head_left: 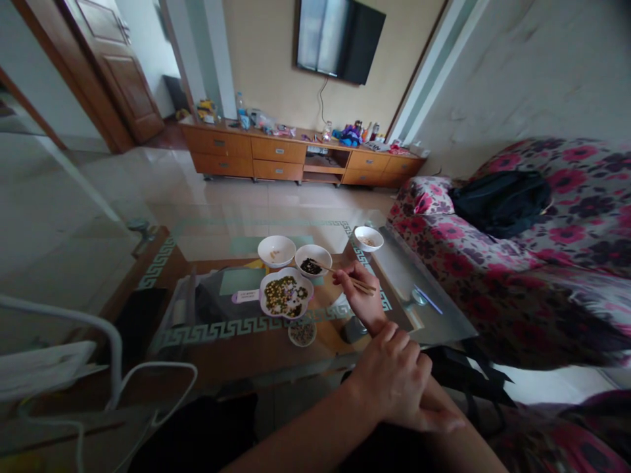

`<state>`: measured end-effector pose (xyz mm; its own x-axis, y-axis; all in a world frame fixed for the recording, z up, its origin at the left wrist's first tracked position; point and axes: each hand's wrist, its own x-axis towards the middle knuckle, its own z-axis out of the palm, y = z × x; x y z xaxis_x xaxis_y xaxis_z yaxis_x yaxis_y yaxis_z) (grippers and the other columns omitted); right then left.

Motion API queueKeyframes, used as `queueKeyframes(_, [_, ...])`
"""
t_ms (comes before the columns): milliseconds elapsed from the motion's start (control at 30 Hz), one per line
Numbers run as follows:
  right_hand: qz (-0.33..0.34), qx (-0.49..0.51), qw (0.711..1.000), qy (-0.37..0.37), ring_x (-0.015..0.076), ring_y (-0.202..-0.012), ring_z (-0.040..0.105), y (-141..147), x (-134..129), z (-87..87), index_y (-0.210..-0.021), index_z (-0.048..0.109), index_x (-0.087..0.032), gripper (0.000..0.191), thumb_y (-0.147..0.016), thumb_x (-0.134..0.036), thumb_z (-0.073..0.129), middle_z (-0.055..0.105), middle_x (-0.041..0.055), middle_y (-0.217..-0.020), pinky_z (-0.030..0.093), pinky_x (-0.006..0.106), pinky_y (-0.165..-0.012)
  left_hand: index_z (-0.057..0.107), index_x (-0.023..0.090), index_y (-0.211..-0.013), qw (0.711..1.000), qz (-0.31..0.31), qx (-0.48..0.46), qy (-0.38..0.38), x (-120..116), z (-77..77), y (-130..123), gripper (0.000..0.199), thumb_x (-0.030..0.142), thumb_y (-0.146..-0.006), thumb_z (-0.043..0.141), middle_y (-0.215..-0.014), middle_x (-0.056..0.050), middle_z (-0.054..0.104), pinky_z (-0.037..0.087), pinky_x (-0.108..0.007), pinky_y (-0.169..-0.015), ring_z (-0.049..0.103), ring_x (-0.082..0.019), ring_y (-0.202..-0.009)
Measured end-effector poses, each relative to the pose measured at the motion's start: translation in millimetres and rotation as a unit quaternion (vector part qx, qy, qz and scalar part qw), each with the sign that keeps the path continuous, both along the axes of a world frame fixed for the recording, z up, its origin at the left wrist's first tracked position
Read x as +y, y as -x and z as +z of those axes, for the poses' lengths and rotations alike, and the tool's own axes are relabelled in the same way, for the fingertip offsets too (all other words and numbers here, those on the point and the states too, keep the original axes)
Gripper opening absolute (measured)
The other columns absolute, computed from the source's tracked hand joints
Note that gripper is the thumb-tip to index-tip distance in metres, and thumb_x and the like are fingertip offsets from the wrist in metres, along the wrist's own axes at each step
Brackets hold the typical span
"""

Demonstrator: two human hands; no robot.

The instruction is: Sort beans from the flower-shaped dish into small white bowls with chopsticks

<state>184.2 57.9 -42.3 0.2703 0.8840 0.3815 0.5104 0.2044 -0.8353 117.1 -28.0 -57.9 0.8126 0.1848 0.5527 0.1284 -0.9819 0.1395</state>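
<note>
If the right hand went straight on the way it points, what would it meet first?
Likely the white bowl of dark food, ahead of the chopsticks in the right hand; depth is unclear.

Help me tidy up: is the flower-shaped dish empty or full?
Not empty: the white flower-shaped dish holds green and dark grains, spread unevenly, with bare white showing near its rim.

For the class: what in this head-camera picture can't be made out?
Head view:
- Dark contents of the middle bowl: too small to identify.
- Bits on the flower-shaped plate: too small to identify.
- Chopsticks: middle hidden by the right hand.
- Wall TV: top cut off by the upper edge.
</note>
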Motion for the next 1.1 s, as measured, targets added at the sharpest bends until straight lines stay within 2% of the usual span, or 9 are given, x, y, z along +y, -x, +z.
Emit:
queueKeyframes(167, [0.136, -0.017, 0.990, 0.043, 0.0207, -0.067, 0.076, 5, -9, -2.5, -0.082, 0.068, -0.026, 0.034, -0.106, -0.051, 0.068, 0.081, 0.0025, -0.077, 0.058, 0.031, -0.065, 0.069, 0.018, -0.092, 1.000, -0.002, -0.020, -0.016, -5, -5.8, 2, 0.088, 0.101, -0.097, 0.037, -0.082, -0.005, 0.062, 0.043, -0.049, -0.099, 0.060, -0.028, -0.086])
queueKeyframes(267, [0.169, -0.037, 0.983, 0.068, 0.0199, -0.065, 0.075, 6, -8, -5.8, -0.083, 0.067, -0.025, 0.032, -0.105, -0.048, 0.068, 0.080, 0.0012, -0.075, 0.055, 0.029, -0.062, 0.068, 0.019, -0.091, 1.000, 0.005, -0.019, -0.009, -3, -5.6, 4, 0.088, 0.102, -0.095, 0.039, -0.083, -0.005, 0.062, 0.043, -0.049, -0.098, 0.061, -0.028, -0.087])
queueKeyframes(400, [0.170, -0.067, 0.980, 0.084, 0.0189, -0.063, 0.073, 4, -5, -11.3, -0.082, 0.065, -0.024, 0.029, -0.104, -0.044, 0.067, 0.079, 0.0010, -0.074, 0.052, 0.028, -0.061, 0.067, 0.020, -0.089, 1.000, 0.017, -0.015, -0.005, -1, -3.3, 4, 0.088, 0.104, -0.091, 0.043, -0.082, -0.005, 0.062, 0.043, -0.048, -0.098, 0.062, -0.029, -0.088])
queueKeyframes(533, [0.164, -0.083, 0.978, 0.094, 0.0183, -0.063, 0.072, 1, -2, -15.4, -0.080, 0.066, -0.025, 0.030, -0.104, -0.043, 0.067, 0.078, 0.0001, -0.073, 0.052, 0.028, -0.061, 0.068, 0.019, -0.090, 1.000, 0.006, -0.008, 0.000, -1, -3.9, 4, 0.086, 0.102, -0.094, 0.043, -0.082, -0.005, 0.063, 0.043, -0.047, -0.093, 0.062, -0.028, -0.086])
queueKeyframes(833, [0.168, -0.082, 0.975, 0.117, 0.0195, -0.066, 0.074, 2, 1, -18.9, -0.081, 0.065, -0.025, 0.023, -0.102, -0.035, 0.067, 0.081, 0.0010, -0.076, 0.055, 0.030, -0.066, 0.061, 0.023, -0.080, 0.993, 0.048, -0.098, -0.038, -1, -13.7, 0, 0.087, 0.107, -0.088, 0.042, -0.078, -0.002, 0.056, 0.045, -0.044, -0.092, 0.058, -0.025, -0.081])
queueKeyframes(1100, [0.176, -0.065, 0.976, 0.109, 0.0200, -0.065, 0.076, 1, 2, -22.0, -0.081, 0.064, -0.026, 0.029, -0.105, -0.042, 0.067, 0.082, 0.0012, -0.075, 0.056, 0.029, -0.063, 0.062, 0.022, -0.080, 0.989, 0.056, -0.129, -0.048, 0, -12.2, 1, 0.089, 0.108, -0.088, 0.039, -0.077, -0.001, 0.055, 0.045, -0.044, -0.091, 0.056, -0.023, -0.079])
